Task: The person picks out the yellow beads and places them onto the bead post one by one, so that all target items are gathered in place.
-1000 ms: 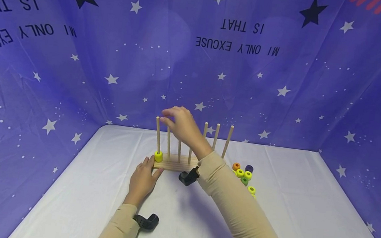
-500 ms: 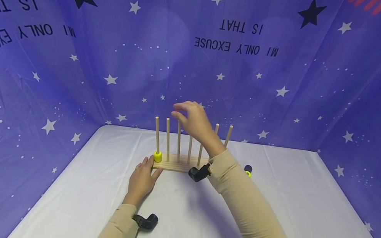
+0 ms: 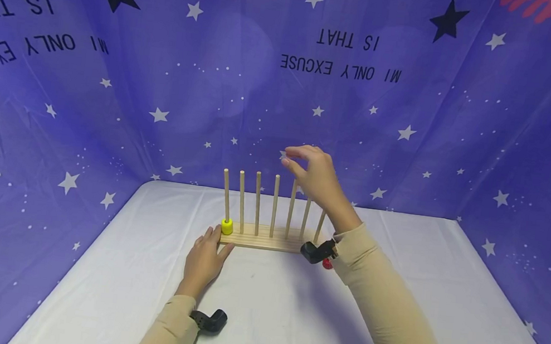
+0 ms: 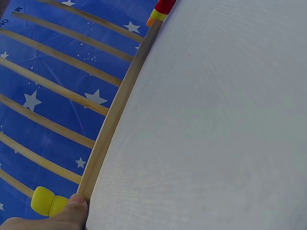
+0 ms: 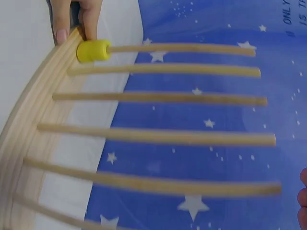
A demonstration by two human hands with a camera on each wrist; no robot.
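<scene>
A wooden peg stand [image 3: 263, 242] with several upright rods stands on the white table. Two stacked yellow beads [image 3: 226, 227] sit low on its leftmost rod; the right wrist view shows these yellow beads [image 5: 93, 51] too. At that end my left hand [image 3: 202, 262] grips the base, with the thumb [image 4: 76, 203] along its front edge and fingers at its end. My right hand [image 3: 317, 173] hovers above the right-hand rods, its fingers loosely bent and thumb apart. Nothing shows between them. Only its fingertips [image 5: 302, 206] appear in the right wrist view.
A red bead [image 3: 327, 264] peeks out beneath the right wrist camera. Beyond the stand's far end, the left wrist view catches red, yellow and orange beads [image 4: 159, 12]. My right sleeve [image 3: 387, 307] hides part of the table. Purple star-patterned cloth [image 3: 245, 79] encloses the table.
My right hand has moved rightward from above the leftmost rods to over the right-hand ones, its sleeve now covering most of the loose beads. The left hand and the yellow beads stay put.
</scene>
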